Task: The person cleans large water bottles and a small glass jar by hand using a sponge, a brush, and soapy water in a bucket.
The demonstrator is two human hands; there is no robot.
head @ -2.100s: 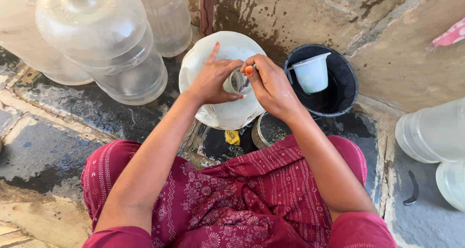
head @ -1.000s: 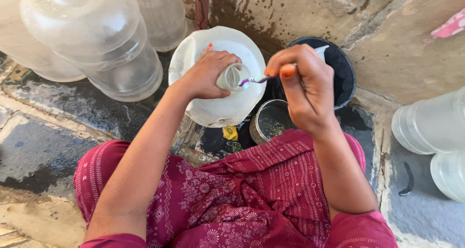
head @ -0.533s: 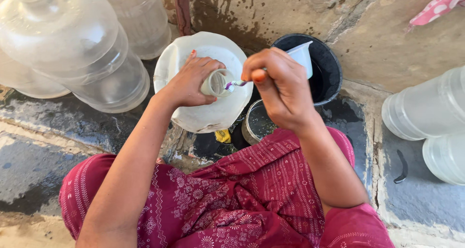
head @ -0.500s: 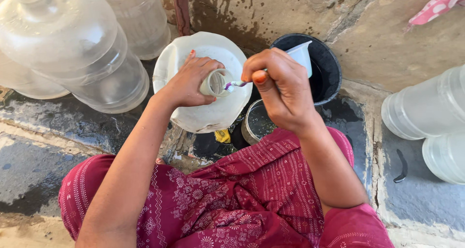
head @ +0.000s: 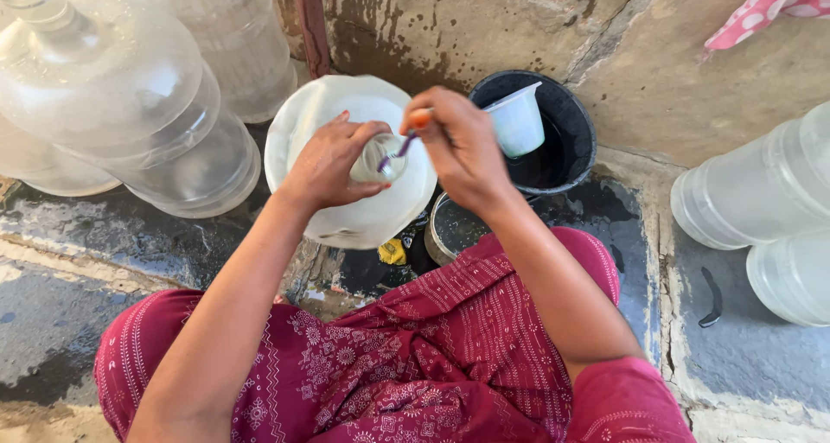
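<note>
My left hand [head: 333, 162] grips the neck of the big clear jug [head: 346, 171] before my knees; my right hand [head: 458, 145] pinches a thin purple brush [head: 393, 153] at its mouth. Scrubbing looks midway, rinse left.

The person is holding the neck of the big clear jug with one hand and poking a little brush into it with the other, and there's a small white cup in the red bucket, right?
Almost. The bucket holding the small white cup is black, not red, as the head view shows.
</note>
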